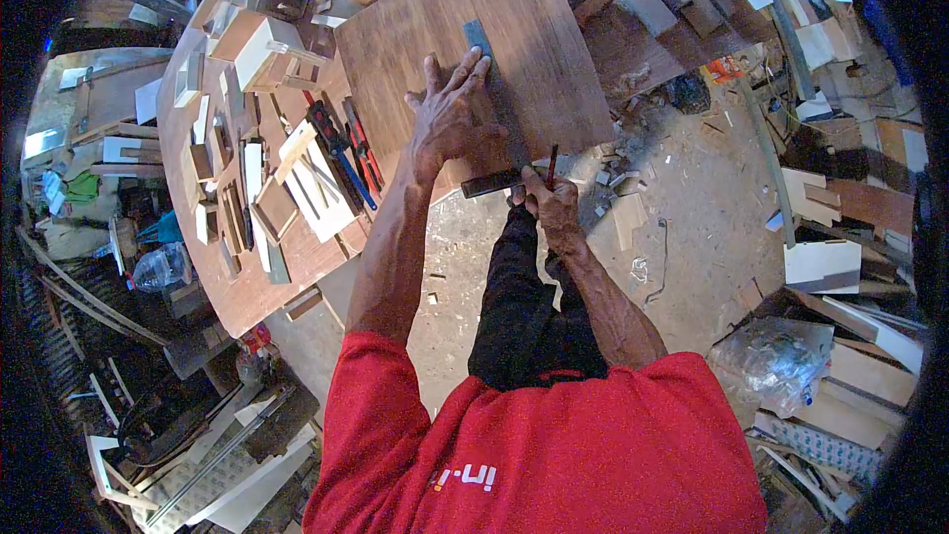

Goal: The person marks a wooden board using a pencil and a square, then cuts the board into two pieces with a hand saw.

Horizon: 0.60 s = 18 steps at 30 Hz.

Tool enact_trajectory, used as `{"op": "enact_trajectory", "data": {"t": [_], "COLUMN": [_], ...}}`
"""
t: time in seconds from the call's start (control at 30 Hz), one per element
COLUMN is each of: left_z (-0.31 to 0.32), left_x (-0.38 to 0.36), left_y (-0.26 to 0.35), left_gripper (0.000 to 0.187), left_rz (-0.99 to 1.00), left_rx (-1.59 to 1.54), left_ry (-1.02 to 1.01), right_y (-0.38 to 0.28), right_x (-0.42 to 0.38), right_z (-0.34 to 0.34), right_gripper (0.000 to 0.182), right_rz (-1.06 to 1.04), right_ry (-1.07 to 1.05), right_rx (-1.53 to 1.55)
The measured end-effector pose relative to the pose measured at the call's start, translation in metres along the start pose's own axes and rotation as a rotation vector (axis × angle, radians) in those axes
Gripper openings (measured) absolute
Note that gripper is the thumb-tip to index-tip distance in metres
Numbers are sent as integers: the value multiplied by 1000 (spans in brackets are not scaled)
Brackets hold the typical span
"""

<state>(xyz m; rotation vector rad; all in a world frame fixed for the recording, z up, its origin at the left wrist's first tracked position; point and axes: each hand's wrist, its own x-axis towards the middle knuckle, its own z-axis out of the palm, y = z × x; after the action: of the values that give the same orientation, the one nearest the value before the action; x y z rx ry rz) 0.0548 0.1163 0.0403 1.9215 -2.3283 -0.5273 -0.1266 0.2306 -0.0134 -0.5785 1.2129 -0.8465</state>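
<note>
A square brown wooden board [395, 69] lies at the top centre over the larger workbench. On it rests the metal blade [476, 35] of a try square, whose dark stock [491, 184] sits at the board's near edge. My left hand [455, 114] is spread over the board and the blade, fingers apart, pressing on them. My right hand [556, 206] is at the near edge beside the stock, its fingers closed round a thin dark red pencil [553, 166] that points up. Its thumb and index finger touch the end of the stock.
The workbench [198, 287] on the left carries wood offcuts [262, 49], a pale board [321, 203] and red and blue-handled tools [341, 153]. Wood pieces [820, 267] are piled on the right near a plastic bag [781, 361]. Scraps litter the floor [692, 198].
</note>
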Motion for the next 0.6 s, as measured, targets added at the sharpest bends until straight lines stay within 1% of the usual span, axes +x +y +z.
{"op": "enact_trajectory", "data": {"t": [0.13, 0.43, 0.5, 0.6], "left_z": [-5, -4, -3, -5], "left_x": [-1, -1, -1, -2], "left_y": [5, 6, 4, 4], "left_gripper": [106, 107, 107, 107], "left_rz": [-13, -36, -31, -41], "left_rx": [10, 19, 32, 31], "left_ry": [-13, -21, -12, -32], "right_y": [0, -4, 3, 5], "right_x": [1, -3, 2, 3], "right_z": [-1, -6, -8, -9], "right_gripper": [35, 38, 39, 39], "right_rz": [-25, 25, -41, -34], "right_ry": [-13, 48, 48, 25], "right_rx": [-20, -76, -133, -105]}}
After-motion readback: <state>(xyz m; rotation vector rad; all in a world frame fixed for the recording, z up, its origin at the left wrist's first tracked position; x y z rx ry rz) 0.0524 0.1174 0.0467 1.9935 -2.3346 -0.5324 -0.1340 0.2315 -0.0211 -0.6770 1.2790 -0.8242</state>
